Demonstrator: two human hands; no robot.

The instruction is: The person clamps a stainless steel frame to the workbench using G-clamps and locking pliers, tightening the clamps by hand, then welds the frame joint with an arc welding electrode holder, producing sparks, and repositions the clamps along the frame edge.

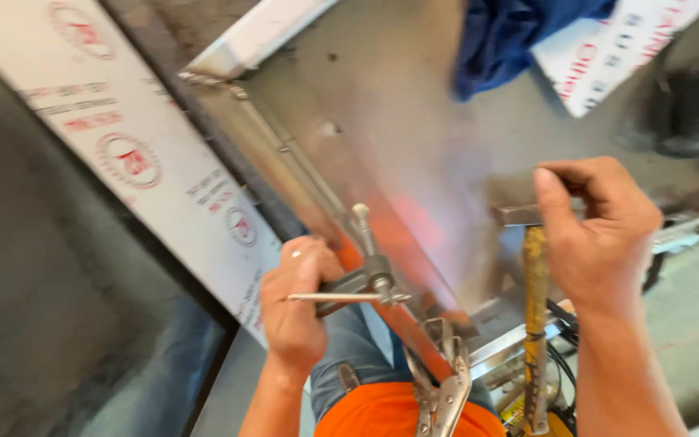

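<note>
My left hand [294,303] grips a metal screw clamp [370,275] fixed on the folded edge of a shiny steel sheet [414,154]; the clamp's thin turning bar [337,298] pokes out past my fingers. My right hand [596,231] holds the steel head of a hammer [519,214], whose yellowish wooden handle [535,324] hangs down toward me. Silver locking pliers [440,388] are clamped on the same sheet edge, closer to my body, below the screw clamp.
A white protective-film panel with red printing [131,154] lies at the left. A blue cloth [507,36] and another printed white panel [608,48] lie at the top right. A white metal profile [252,36] sits at the top. Dark cables [564,320] run beside the hammer handle.
</note>
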